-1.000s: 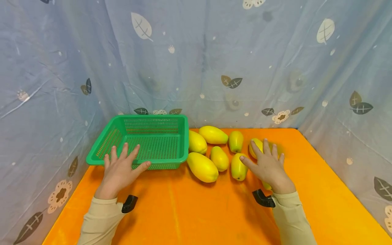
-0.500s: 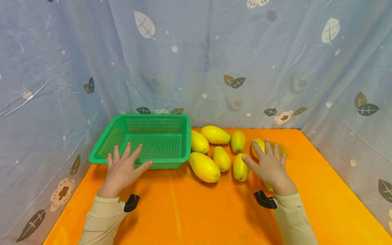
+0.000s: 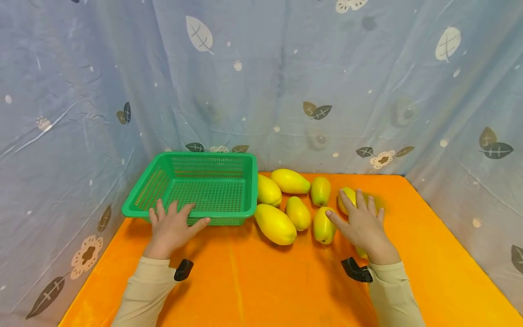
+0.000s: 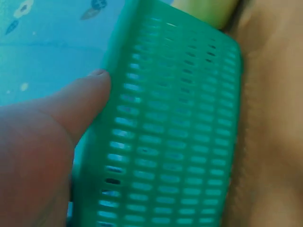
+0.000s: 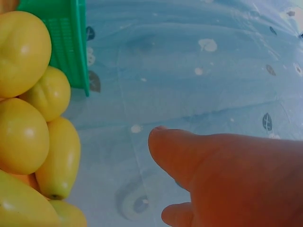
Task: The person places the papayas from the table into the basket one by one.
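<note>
Patterned blue-grey curtain (image 3: 245, 91) walls in the back and both sides; presumably hung to screen the work area. Orange tabletop (image 3: 261, 281) inside it.

Green perforated plastic basket (image 3: 224, 214) on the tabletop's left, toward the back, mouth up, likely so that its opening faces the person. Pale sleeves (image 3: 394, 290) reach in from the near edge.

Left hand (image 3: 170, 229) over the basket's near rim, fingers spread, nothing gripped. Left wrist view puts its thumb along the rim; contact cannot be told. Right hand (image 3: 365, 227) also spread wide, holding nothing, above the fruit at the right end; it seems raised, as its own wrist view has curtain behind the thumb.

Papaya-like yellow fruits (image 3: 275, 225), seven plain to see, lie loosely clustered right of the basket. Most rest on their sides, probably because rounded skins will not stand. Another yellow patch shows by the right wrist, mostly hidden.

Smallest: black wrist mounts (image 3: 184, 270), one per arm, presumably carrying the cameras.
</note>
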A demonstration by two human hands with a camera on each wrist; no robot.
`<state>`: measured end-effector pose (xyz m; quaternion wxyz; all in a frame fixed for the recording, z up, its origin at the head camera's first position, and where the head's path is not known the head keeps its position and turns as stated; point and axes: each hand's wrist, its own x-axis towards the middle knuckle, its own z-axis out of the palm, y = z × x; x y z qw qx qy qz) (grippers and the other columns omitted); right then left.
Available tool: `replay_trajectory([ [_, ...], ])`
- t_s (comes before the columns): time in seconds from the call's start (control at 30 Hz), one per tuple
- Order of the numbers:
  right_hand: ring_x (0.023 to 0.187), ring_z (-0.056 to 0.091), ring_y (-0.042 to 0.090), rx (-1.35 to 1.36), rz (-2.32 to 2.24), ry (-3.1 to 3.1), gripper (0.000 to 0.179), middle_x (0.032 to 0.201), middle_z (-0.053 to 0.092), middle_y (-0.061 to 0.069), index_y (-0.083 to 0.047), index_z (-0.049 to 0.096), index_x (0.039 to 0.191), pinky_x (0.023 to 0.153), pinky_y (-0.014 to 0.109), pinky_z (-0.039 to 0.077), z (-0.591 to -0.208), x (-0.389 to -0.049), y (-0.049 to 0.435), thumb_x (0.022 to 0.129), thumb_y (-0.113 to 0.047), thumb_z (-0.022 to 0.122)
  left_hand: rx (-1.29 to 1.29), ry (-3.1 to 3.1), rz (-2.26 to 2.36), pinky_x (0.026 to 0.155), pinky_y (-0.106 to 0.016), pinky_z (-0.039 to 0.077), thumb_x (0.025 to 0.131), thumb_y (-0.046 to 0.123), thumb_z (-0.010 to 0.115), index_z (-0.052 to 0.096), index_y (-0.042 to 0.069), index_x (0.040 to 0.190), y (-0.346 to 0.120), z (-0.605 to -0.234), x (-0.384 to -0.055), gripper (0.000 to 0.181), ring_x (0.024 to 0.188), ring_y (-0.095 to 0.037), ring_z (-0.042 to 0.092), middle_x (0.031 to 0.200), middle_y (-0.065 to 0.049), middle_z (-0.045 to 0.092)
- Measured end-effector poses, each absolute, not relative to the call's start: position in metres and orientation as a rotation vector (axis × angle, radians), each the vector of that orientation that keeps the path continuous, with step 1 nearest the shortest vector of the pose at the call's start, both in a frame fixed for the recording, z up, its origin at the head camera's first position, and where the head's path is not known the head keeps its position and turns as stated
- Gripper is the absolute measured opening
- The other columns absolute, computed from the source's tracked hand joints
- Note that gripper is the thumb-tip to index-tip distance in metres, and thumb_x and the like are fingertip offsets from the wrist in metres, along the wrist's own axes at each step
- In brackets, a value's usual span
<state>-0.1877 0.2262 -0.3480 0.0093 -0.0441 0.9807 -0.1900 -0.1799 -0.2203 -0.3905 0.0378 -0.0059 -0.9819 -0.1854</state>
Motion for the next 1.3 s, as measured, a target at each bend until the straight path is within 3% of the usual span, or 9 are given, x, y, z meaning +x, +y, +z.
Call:
replay_trajectory([
  [0.13, 0.147, -0.006, 0.069, -0.141, -0.603, 3.058, 0.092, 0.164, -0.002, 0.039, -0.010, 0.020, 0.164, 0.109, 0.084, -0.006, -0.347, -0.188, 0.226, 0.099, -0.071, 0.043, -0.024, -2.959, -0.532, 0.111, -0.082, -0.004, 0.095, 0.062, 0.060, 0.058, 0.008, 0.139, -0.219, -0.397, -0.180, 0.070, 0.141, -0.069, 0.012, 0.143, -0.039, 0.042],
  [0.33, 0.146, -0.005, 0.069, -0.143, -0.610, 3.051, 0.090, 0.164, 0.000, 0.039, -0.011, 0.019, 0.164, 0.110, 0.084, -0.005, -0.346, -0.186, 0.229, 0.100, -0.070, 0.042, -0.041, -2.915, -0.505, 0.111, -0.082, -0.002, 0.096, 0.056, 0.063, 0.060, 0.006, 0.134, -0.218, -0.402, -0.178, 0.063, 0.131, -0.065, 0.028, 0.132, -0.037, 0.049],
  [0.83, 0.148, 0.000, 0.066, -0.070, -0.644, 3.078, 0.087, 0.164, 0.005, 0.038, -0.013, 0.018, 0.165, 0.109, 0.084, -0.001, -0.337, -0.183, 0.238, 0.101, -0.069, 0.038, -0.069, -2.857, -0.486, 0.109, -0.083, 0.002, 0.097, 0.058, 0.061, 0.061, 0.004, 0.129, -0.224, -0.407, -0.176, 0.063, 0.120, -0.064, 0.034, 0.122, -0.038, 0.051],
  [1.07, 0.144, 0.006, 0.070, -0.019, -0.701, 3.014, 0.083, 0.161, 0.006, 0.043, -0.005, 0.018, 0.163, 0.108, 0.084, 0.013, -0.342, -0.195, 0.260, 0.105, -0.061, 0.037, -0.088, -2.812, -0.488, 0.108, -0.082, 0.004, 0.096, 0.059, 0.062, 0.062, 0.003, 0.127, -0.227, -0.409, -0.175, 0.064, 0.116, -0.065, 0.035, 0.118, -0.039, 0.052],
  [1.3, 0.148, -0.001, 0.065, 0.031, -0.854, 2.823, 0.085, 0.162, -0.002, 0.043, -0.001, 0.004, 0.163, 0.114, 0.079, 0.014, -0.363, -0.210, 0.285, 0.107, -0.056, 0.036, -0.111, -2.795, -0.494, 0.107, -0.083, 0.005, 0.096, 0.060, 0.061, 0.063, 0.003, 0.124, -0.225, -0.410, -0.180, 0.064, 0.113, -0.065, 0.035, 0.115, -0.039, 0.053],
])
